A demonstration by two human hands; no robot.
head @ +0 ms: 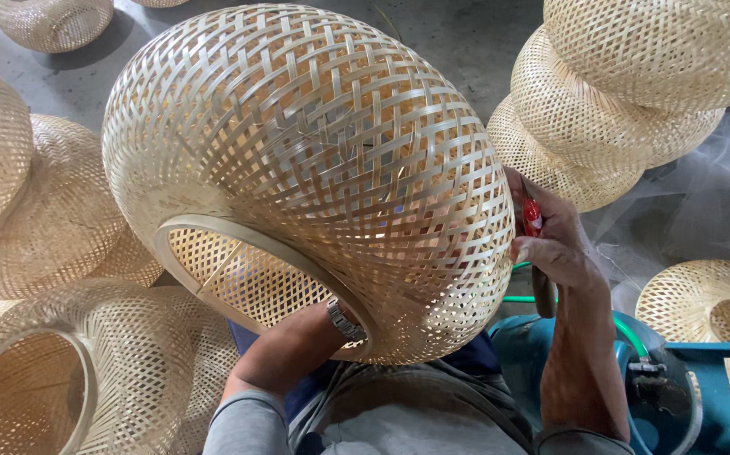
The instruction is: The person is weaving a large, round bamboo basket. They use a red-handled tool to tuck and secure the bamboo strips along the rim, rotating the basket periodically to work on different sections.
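Observation:
A large round woven bamboo shade (297, 160) fills the middle of the view, its ringed opening turned toward me at the lower left. My left forearm, with a wristwatch (345, 320), goes into that opening, so my left hand is hidden inside. My right hand (554, 240) rests against the shade's right side, closed on a tool with red handles (532, 216) and a dark lower part (543, 291).
Several more woven bamboo shades lie around: a stack at the upper right (626, 93), others at the left (36, 202) and lower left (70, 379), one at the right edge (702, 295). A blue machine (702, 404) with a green hose (626, 333) sits at the lower right on a grey concrete floor.

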